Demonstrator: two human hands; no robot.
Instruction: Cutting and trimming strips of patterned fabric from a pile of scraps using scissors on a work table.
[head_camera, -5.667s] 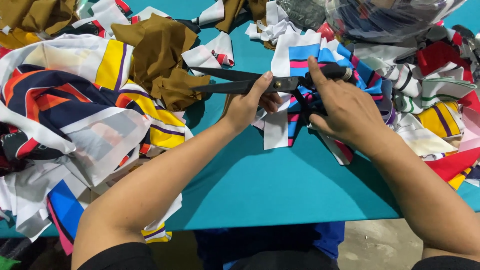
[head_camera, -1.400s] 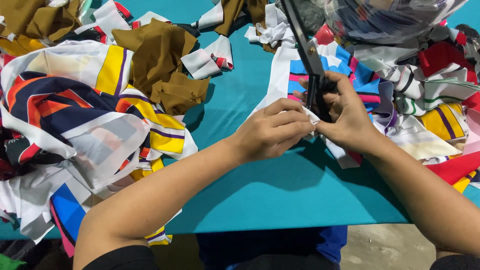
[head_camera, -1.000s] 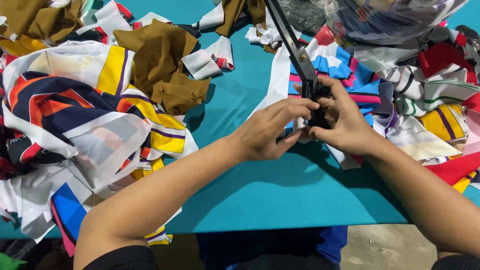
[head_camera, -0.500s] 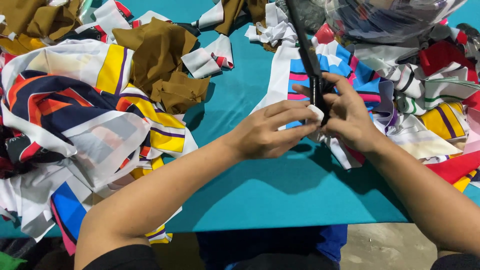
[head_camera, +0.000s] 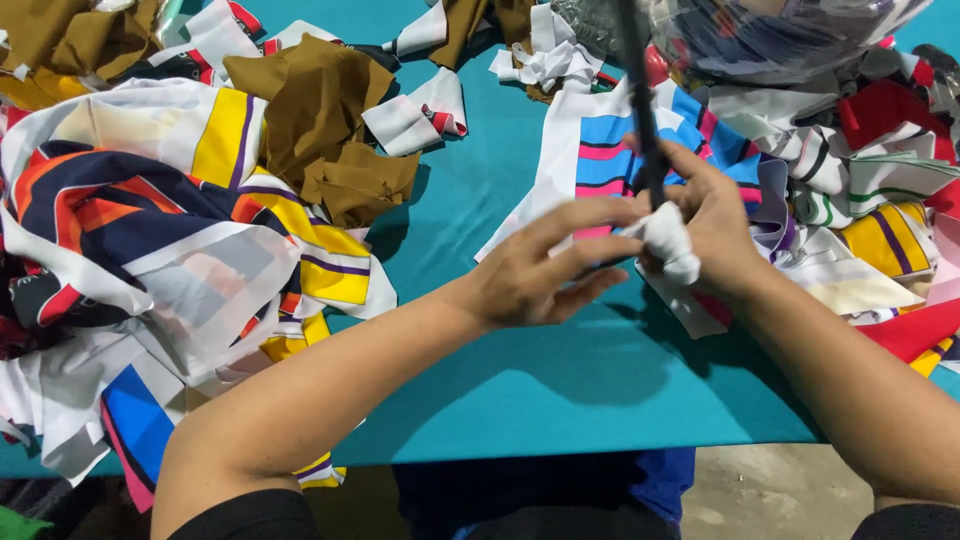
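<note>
Over the right half of a teal table (head_camera: 520, 390), the right hand (head_camera: 715, 225) grips upright black scissors (head_camera: 640, 100) while the left hand (head_camera: 545, 270), fingers loosely extended, pinches a white cloth wad (head_camera: 672, 240) against them. Striped fabric scraps (head_camera: 170, 250) crowd the left edge.

The desk (head_camera: 560, 390) has a plain teal top, bare through the middle and along its near edge. A heap of printed fabric (head_camera: 150, 250), white with navy, orange and yellow bands, covers its left side and spills over the near left corner, with crumpled brown cloth (head_camera: 330, 130) lying behind it toward the far edge. Striped scraps (head_camera: 600, 150) in blue, pink and white, and red and yellow pieces (head_camera: 900, 200), crowd the right side up to the far right corner.
</note>
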